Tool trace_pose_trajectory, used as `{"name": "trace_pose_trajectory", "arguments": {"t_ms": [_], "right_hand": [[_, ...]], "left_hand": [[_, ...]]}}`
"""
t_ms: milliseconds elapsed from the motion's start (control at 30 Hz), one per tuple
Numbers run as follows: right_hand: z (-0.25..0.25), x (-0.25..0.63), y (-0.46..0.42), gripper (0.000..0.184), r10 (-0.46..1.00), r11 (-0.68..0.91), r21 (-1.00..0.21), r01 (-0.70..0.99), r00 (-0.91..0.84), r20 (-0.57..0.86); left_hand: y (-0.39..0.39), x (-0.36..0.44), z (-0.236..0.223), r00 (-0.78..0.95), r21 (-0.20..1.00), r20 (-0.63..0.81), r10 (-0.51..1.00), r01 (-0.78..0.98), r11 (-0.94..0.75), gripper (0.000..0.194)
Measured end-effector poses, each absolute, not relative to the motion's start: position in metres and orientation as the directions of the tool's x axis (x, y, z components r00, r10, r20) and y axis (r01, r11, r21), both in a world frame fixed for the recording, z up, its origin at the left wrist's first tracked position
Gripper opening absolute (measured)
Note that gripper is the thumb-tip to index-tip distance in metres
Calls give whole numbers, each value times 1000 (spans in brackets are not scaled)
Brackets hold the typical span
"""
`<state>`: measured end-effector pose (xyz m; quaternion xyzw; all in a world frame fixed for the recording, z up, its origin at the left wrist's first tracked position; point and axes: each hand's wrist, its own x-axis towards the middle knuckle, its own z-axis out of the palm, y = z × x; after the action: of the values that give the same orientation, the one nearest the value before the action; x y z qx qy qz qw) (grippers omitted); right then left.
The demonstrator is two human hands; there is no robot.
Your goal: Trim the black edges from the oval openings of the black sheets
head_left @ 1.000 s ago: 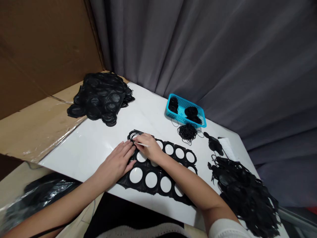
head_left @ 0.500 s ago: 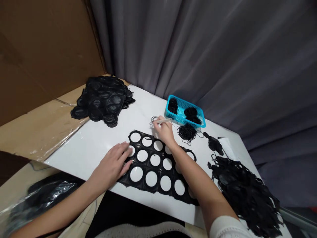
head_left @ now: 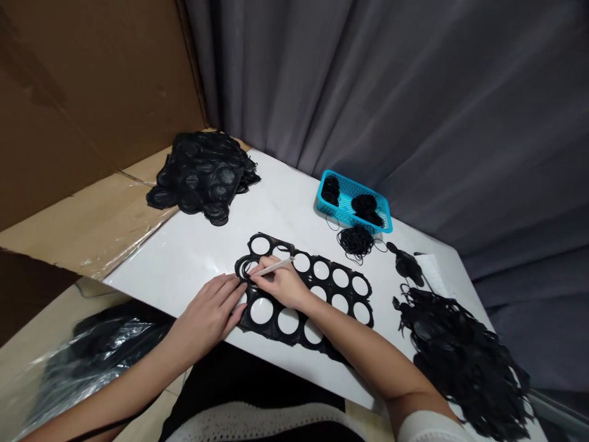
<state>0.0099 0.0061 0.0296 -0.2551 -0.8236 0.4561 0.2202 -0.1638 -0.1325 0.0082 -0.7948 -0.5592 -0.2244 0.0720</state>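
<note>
A black rubbery sheet (head_left: 275,317) with rows of round holes lies on the white table (head_left: 197,245) in front of me. My left hand (head_left: 212,308) rests flat at the sheet's left edge, fingers stretched out over the edge. With my right hand (head_left: 284,286) I pinch a slim white pen-like tool (head_left: 277,264), held slanted. Its tip is down at a hole in the second row, near the left end, close to my left fingertips. A dark loop shows around that hole; whether it is attached to the sheet I cannot tell.
At the back stands a blue basket (head_left: 390,224) with bundles of thin black rings. More black rings (head_left: 356,243) lie before it. A stack of black sheets (head_left: 197,178) sits back left, and a heap of black scraps (head_left: 464,356) lies at right, near a white paper (head_left: 432,273).
My right hand with the white tool has come from beyond the sheet's far edge back toward me, onto the holes at left. A loop near the tool was beyond the sheet before. The view has shifted slightly.
</note>
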Motion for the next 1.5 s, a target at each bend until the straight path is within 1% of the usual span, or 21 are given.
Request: {"name": "trace_pose_trajectory", "arguments": {"t_ms": [133, 233, 300, 400, 467, 633, 700, 767, 833, 867, 933, 1000, 1033, 1067, 1100, 1167, 1200, 1267, 1333, 1400, 1500], "right_hand": [[29, 10, 4, 14, 611, 478, -849, 223, -780, 139], [28, 9, 3, 14, 606, 498, -838, 226, -781, 150], [28, 10, 1, 15, 589, 536, -814, 222, -790, 173], [26, 11, -2, 15, 523, 631, -752, 193, -821, 228], [27, 12, -4, 15, 495, 659, -733, 170, -831, 253], [31, 11, 0, 15, 545, 577, -791, 202, -817, 189], [31, 11, 2, 14, 544, 572, -792, 211, -821, 173], [28, 13, 1, 13, 529, 597, -775, 206, -827, 187], [24, 14, -4, 11, 500, 668, -716, 203, -835, 229], [22, 14, -7, 8, 473, 720, -662, 206, -844, 252], [18, 13, -10, 9, 391, 830, -517, 208, -879, 273], [19, 9, -1, 13, 338, 896, -384, 222, -903, 267], [22, 6, 8, 13, 358, 903, -345, 257, -894, 271], [26, 5, 21, 14, 414, 890, -328, 317, -863, 289], [31, 5, 36, 14, 502, 854, -334, 399, -802, 323], [44, 9, 66, 18, 697, 717, -406, 567, -597, 397], [50, 14, 77, 18, 749, 663, -465, 587, -507, 428], [59, 26, 85, 18, 800, 599, -593, 538, -429, 420], [60, 39, 73, 18, 811, 553, -709, 438, -477, 339], [56, 47, 48, 16, 786, 488, -794, 362, -577, 220], [45, 52, 11, 13, 741, 405, -845, 349, -667, 79]], "left_hand": [[-132, -164, 8, 263, 166, 433, 862, 917, -363, 32], [-132, -164, 8, 262, 161, 440, 859, 918, -362, 31], [-132, -164, 7, 262, 156, 444, 857, 919, -362, 32], [-133, -164, 4, 257, 167, 442, 860, 918, -360, 33], [-133, -165, 3, 258, 170, 439, 861, 917, -362, 33], [-132, -165, 4, 269, 159, 445, 854, 915, -371, 32], [-132, -165, 6, 271, 159, 444, 854, 914, -373, 32], [-132, -165, 6, 275, 152, 436, 857, 916, -371, 32], [-132, -165, 6, 276, 148, 429, 860, 918, -368, 32], [-133, -165, 6, 278, 144, 429, 859, 918, -369, 32], [-132, -165, 5, 289, 128, 431, 855, 918, -375, 32], [-131, -165, 5, 300, 109, 437, 848, 918, -381, 32], [-131, -165, 5, 302, 104, 439, 846, 918, -382, 31], [-130, -165, 6, 301, 102, 444, 844, 919, -382, 31], [-129, -165, 7, 300, 100, 450, 841, 919, -382, 30], [-129, -165, 10, 300, 95, 466, 832, 918, -384, 30], [-129, -165, 12, 303, 91, 472, 828, 917, -388, 30], [-129, -165, 14, 302, 91, 475, 826, 918, -387, 31], [-129, -162, 14, 290, 105, 469, 834, 920, -379, 32], [-130, -156, 12, 285, 130, 457, 843, 916, -380, 33], [-129, -144, 6, 303, 178, 437, 847, 894, -411, 37]]}}
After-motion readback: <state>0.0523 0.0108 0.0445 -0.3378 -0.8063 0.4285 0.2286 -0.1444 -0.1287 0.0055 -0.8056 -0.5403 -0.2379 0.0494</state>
